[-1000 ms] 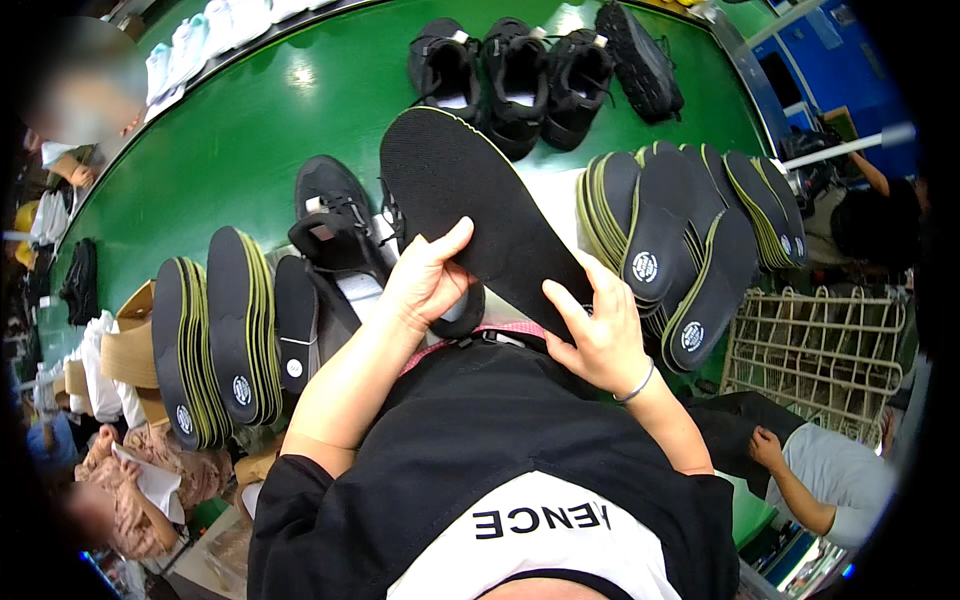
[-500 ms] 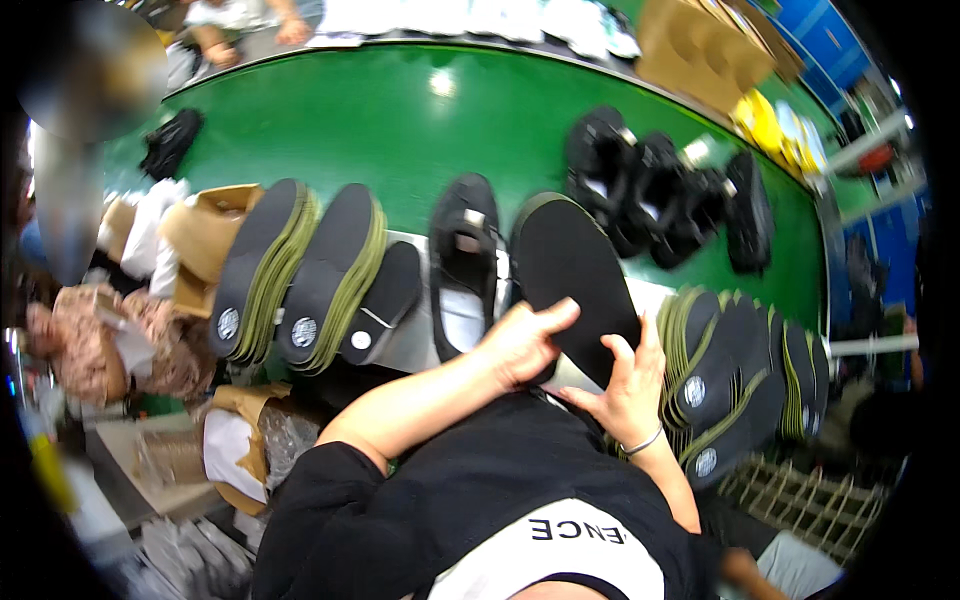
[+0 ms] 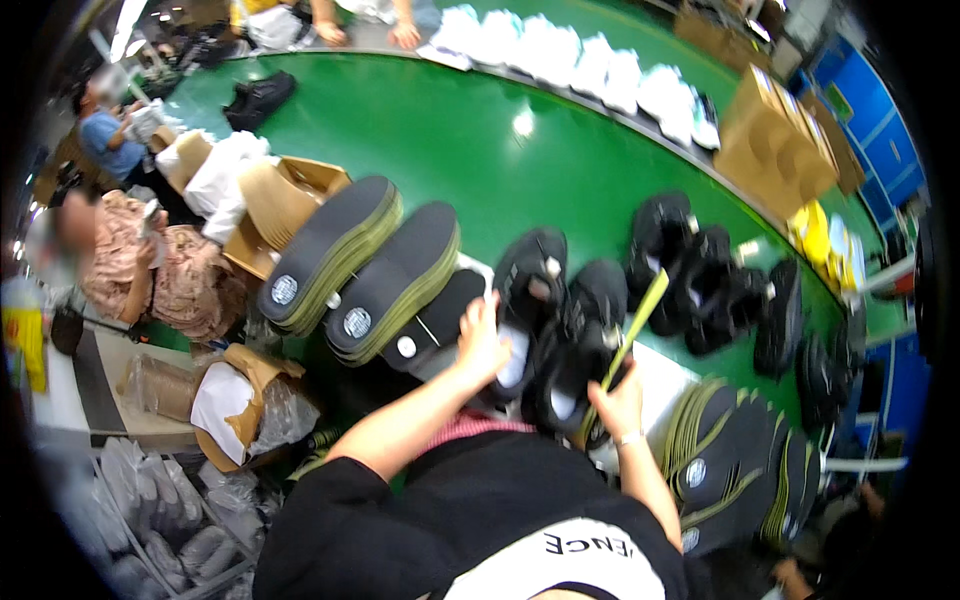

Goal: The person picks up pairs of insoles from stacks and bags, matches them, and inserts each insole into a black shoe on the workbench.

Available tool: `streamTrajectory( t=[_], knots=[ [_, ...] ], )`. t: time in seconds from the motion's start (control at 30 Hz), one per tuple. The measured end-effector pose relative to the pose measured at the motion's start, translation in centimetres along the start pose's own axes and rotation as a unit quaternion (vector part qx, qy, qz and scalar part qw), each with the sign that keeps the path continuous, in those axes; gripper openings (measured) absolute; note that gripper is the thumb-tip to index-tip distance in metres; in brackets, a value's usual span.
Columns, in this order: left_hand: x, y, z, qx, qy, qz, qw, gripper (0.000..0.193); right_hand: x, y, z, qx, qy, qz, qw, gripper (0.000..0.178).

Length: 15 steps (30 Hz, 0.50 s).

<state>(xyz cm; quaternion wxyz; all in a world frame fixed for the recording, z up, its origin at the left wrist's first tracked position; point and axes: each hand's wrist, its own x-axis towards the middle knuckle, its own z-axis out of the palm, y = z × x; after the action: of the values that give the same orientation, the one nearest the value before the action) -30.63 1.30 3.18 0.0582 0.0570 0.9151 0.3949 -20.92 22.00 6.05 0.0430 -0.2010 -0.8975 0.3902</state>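
Observation:
My right hand (image 3: 618,405) grips an insole (image 3: 640,318), seen edge-on as a thin yellow-green strip that stands tilted. It is over the right one of two black shoes (image 3: 592,318) in front of me. My left hand (image 3: 482,345) is beside the left black shoe (image 3: 530,285), fingers stretched out; I cannot tell whether they press on it. A pale patch shows inside each shoe. Just left of that hand lies a smaller black insole (image 3: 440,318) with a white round mark.
Stacks of black-and-green insoles (image 3: 335,255) stand at left, more stacks (image 3: 720,450) at right. Several black shoes (image 3: 700,285) sit on the green table (image 3: 450,120). Beyond are white shoes (image 3: 560,50) and a carton (image 3: 770,135). Another person (image 3: 165,260) is at far left.
The insole, earlier facing me broadly with both hands at it, is now edge-on in my right hand. My left hand has moved to the left shoe. The view has shifted.

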Motion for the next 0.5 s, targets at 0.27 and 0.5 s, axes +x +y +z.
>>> streamTrajectory(
  t=[0.27, 0.5],
  knots=[
    [-2.0, 0.7, 1.8, -0.12, -0.091, -0.073, 0.986, 0.086, 1.1, 1.2, -4.0, -0.111, 0.017, -0.023, 0.993, 0.058],
    [-2.6, 4.5, -0.7, -0.011, 0.067, 0.164, 0.984, 0.081, -0.4, -0.8, -11.1, -0.056, 0.04, -0.054, 0.996, 0.053]
  ],
)
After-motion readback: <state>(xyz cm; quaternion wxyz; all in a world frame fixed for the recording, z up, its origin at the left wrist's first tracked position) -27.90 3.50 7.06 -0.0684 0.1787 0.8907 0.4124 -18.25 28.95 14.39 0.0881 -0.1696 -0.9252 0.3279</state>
